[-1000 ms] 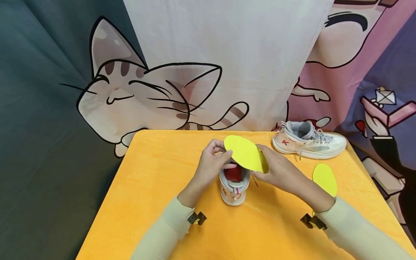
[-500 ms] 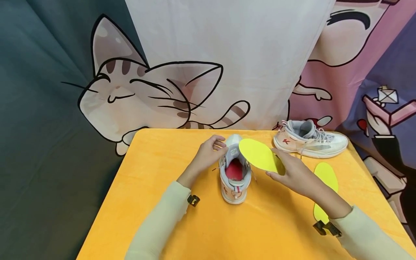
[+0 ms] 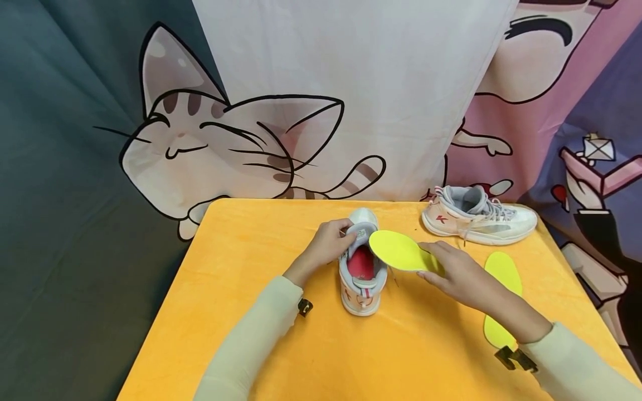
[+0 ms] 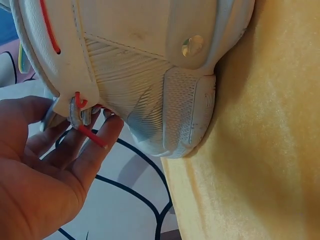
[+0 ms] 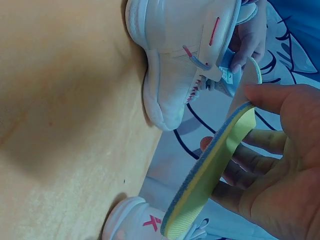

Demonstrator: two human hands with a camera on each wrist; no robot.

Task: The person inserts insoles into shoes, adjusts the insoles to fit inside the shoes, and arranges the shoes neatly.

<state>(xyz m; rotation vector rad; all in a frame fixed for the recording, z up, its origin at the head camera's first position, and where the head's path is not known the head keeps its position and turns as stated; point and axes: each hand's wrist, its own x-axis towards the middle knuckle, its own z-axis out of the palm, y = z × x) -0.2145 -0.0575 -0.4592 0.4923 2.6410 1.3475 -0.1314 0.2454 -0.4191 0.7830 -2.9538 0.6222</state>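
Note:
A white sneaker (image 3: 362,301) stands in the middle of the table, heel toward me, with a red inside showing. My left hand (image 3: 328,242) pinches its grey tongue (image 3: 359,229), thumb on the inner side; in the left wrist view the fingers (image 4: 95,150) reach in by the laces. A yellow insole (image 3: 400,250) is in my right hand (image 3: 453,273), gripped near one end between thumb and fingers. Its other end hangs beside the sneaker's opening. From the right wrist, the insole (image 5: 215,165) shows a blue layer along its edge and bends slightly.
A second white sneaker (image 3: 481,220) lies pointing right at the table's back right. Another yellow insole (image 3: 503,273) rests on the yellow tablecloth (image 3: 321,356), partly under my right forearm. Behind the table hangs a printed cartoon curtain (image 3: 401,83).
My left hand has let go of the insole, moved off left, then come back to the tongue. My right hand has carried the insole rightward and a little lower, uncovering the sneaker's opening.

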